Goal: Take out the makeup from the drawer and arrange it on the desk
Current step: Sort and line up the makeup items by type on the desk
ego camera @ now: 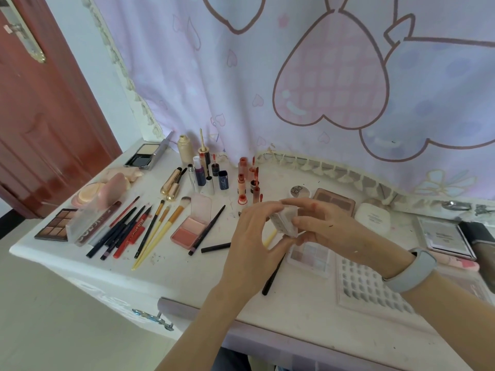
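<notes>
Above the cluttered desk, I see both hands pinching a small clear case between them, left hand and right hand equally near.

A reddish-brown wooden door with a metal handle plate stands at the left. A pale lilac curtain printed with a large pink checked heart and small outlined hearts hangs across the back, edged with cream lace trim. Pale floor shows at lower left.
</notes>
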{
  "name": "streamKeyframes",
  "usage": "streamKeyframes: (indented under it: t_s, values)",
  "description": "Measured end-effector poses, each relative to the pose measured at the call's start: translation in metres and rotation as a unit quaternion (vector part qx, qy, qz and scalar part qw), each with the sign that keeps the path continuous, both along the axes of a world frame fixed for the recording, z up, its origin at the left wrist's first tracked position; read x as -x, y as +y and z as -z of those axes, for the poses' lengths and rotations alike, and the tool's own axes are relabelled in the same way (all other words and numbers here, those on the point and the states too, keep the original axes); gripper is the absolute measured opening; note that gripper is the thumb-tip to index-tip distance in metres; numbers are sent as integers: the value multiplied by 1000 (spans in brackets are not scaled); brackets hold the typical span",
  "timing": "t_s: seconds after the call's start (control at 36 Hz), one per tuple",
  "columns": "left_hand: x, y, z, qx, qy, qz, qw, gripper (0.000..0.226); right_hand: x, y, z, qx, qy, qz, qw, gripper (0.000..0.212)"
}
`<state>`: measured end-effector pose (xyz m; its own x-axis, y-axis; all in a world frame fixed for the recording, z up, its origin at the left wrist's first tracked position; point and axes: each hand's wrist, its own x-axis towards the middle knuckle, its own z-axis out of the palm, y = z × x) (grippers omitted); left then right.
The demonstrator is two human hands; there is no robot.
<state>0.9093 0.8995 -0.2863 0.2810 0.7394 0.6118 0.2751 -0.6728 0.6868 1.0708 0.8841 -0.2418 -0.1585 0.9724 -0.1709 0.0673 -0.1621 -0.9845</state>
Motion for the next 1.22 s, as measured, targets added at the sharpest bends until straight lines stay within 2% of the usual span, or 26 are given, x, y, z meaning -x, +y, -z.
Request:
streamKeyframes:
  t_s: [0.14, 0.25, 0.33, 0.39, 0.5, 0.61, 0.75, 0.89, 1.0, 1.08, 1.22]
  values:
    - [-6, 11, 1, -84, 21, -40, 995, 21, -7, 7, -4, 21, 32, 86, 996, 32]
    - [-8, 20, 2, -132, 42, -67, 988, 12, -13, 16, -5, 23, 32, 132, 990, 30]
    - [-6, 27, 3, -160, 64, -70, 983, 8, -16, 28, -7, 27, 17, 167, 985, 20]
    - [-5, 31, 4, -163, 80, -69, 981, 12, -18, 39, -9, 19, 8, 178, 984, 16]
    - [1, 33, 6, -125, 118, -73, 982, 35, -29, 71, -13, -41, -76, 222, 971, 17]
    - [14, 30, 10, -80, 169, -63, 980, 36, -39, 109, -11, -80, -122, 249, 957, 22]
    - [31, 25, 19, -15, 252, -48, 966, 38, -40, 146, 8, -30, -105, 226, 968, 19]
    - [40, 24, 30, 15, 337, -36, 941, 44, -37, 168, 31, -34, -205, 204, 957, 18]
    - [42, 26, 35, 22, 354, -32, 935, 49, -36, 172, 39, -88, -301, 202, 928, 19]
    - [42, 28, 37, 24, 361, -31, 932, 48, -35, 171, 42, -93, -363, 185, 909, 18]
    - [43, 29, 37, 25, 360, -32, 932, 44, -35, 167, 41, -98, -408, 171, 892, 31]
